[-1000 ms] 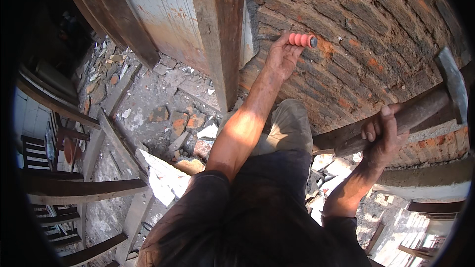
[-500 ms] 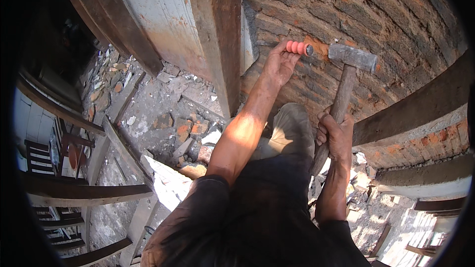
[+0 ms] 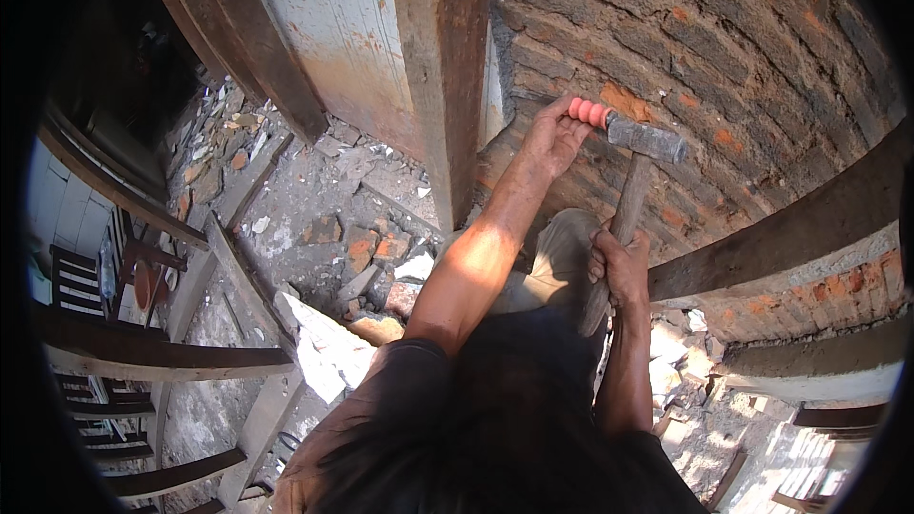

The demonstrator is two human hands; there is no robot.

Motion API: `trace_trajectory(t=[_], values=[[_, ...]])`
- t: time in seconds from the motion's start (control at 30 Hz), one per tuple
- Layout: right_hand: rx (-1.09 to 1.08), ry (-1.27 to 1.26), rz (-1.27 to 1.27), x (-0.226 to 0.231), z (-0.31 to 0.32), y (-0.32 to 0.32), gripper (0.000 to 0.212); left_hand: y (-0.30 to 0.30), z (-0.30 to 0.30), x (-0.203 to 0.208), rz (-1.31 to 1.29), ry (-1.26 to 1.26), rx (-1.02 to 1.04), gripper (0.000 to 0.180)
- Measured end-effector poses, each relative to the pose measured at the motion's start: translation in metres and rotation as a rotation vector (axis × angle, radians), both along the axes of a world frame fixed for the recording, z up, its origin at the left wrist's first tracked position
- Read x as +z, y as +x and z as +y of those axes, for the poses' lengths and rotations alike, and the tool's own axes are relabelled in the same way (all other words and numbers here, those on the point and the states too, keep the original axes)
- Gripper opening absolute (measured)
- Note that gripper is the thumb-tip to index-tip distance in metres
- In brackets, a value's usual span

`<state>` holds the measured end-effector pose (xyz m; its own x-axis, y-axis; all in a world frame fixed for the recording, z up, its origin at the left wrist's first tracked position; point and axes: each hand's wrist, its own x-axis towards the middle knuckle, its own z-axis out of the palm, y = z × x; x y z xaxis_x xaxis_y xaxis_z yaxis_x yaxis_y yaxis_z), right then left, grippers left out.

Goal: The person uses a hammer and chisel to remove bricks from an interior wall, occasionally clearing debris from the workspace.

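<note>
- The person's left hand is closed around a chisel with a ribbed orange-red grip, held against the brick wall.
- The right hand is wrapped tight around the wooden handle of a hammer, low on the shaft.
- The hammer's grey steel head sits right at the chisel's end, touching it or just beside it.
- A weathered wooden post stands upright just left of the chisel, against the wall.
- Broken bricks and rubble lie scattered on the ground far below, left of the person's arm.
- A dark timber beam crosses the wall to the right of the hammer.
</note>
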<state>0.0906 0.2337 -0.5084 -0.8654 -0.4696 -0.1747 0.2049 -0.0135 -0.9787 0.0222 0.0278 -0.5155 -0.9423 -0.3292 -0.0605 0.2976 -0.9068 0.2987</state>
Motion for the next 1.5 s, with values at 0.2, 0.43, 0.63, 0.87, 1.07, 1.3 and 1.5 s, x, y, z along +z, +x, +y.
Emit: trace_trajectory(t=[0.2, 0.43, 0.63, 0.87, 1.07, 1.3, 1.5], values=[[0.018, 0.001, 0.010, 0.006, 0.035, 0.008, 0.011, 0.013, -0.003, 0.002, -0.066, -0.081, -0.075, 0.024], [0.000, 0.087, -0.059, -0.003, 0.075, 0.026, 0.013, 0.064, -0.021, -0.019, -0.164, -0.297, -0.169, 0.020], [0.083, 0.084, -0.133, -0.033, 0.087, 0.028, 0.014, 0.108, -0.049, -0.044, -0.357, -0.411, -0.150, 0.017], [0.064, 0.053, -0.105, -0.044, 0.057, 0.024, 0.021, 0.124, 0.062, -0.031, -0.481, -0.703, -0.144, 0.027], [-0.052, -0.100, -0.114, -0.076, 0.042, 0.035, 0.027, 0.149, 0.116, -0.027, -0.455, -1.008, -0.396, 0.056], [0.126, -0.064, -0.295, -0.084, 0.050, 0.045, 0.028, 0.142, 0.086, -0.064, -0.365, -1.233, -0.044, 0.070], [0.138, -0.020, -0.415, -0.103, 0.054, 0.040, 0.028, 0.051, 0.017, -0.040, -0.719, -1.142, 0.458, 0.101]])
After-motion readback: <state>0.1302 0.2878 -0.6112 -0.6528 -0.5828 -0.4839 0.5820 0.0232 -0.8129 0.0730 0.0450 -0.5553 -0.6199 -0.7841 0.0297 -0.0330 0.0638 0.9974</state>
